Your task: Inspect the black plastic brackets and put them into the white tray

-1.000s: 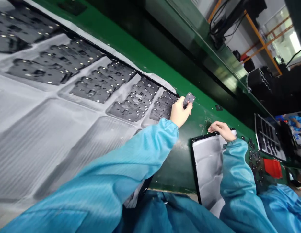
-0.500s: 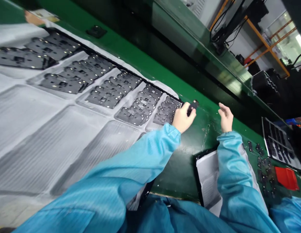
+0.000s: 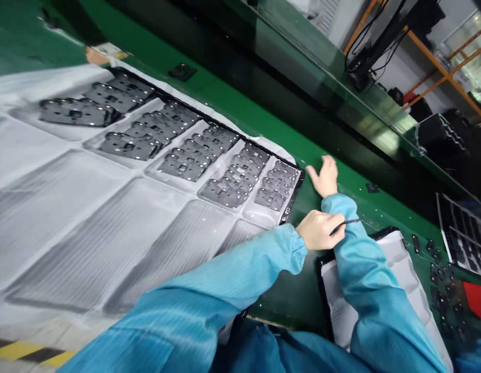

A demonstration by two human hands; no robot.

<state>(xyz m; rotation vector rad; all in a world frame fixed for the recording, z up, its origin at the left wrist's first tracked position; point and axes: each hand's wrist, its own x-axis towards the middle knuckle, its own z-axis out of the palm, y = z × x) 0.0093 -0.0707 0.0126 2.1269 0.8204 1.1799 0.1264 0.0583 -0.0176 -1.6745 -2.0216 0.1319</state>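
My left hand (image 3: 317, 231) is closed on a thin black flat part (image 3: 347, 222), seen edge-on, just off the right corner of the large white-lined tray (image 3: 108, 243). Rows of black stamped parts (image 3: 232, 178) lie overlapped in the tray's far pockets; the nearer pockets hold none. My right hand (image 3: 324, 176) reaches across above my left hand, fingers stretched out and holding nothing, close to the tray's far right corner over the green bench (image 3: 287, 269).
A smaller white-lined tray (image 3: 403, 259) lies under my right forearm. Loose black parts (image 3: 434, 269), a red piece (image 3: 477, 303) and another tray of parts (image 3: 463, 235) sit at the right. Another person's hand (image 3: 95, 54) shows at the far left.
My left hand has drawn back towards me with the black part. My right hand has left the small tray, risen and swung left to the big tray's corner.
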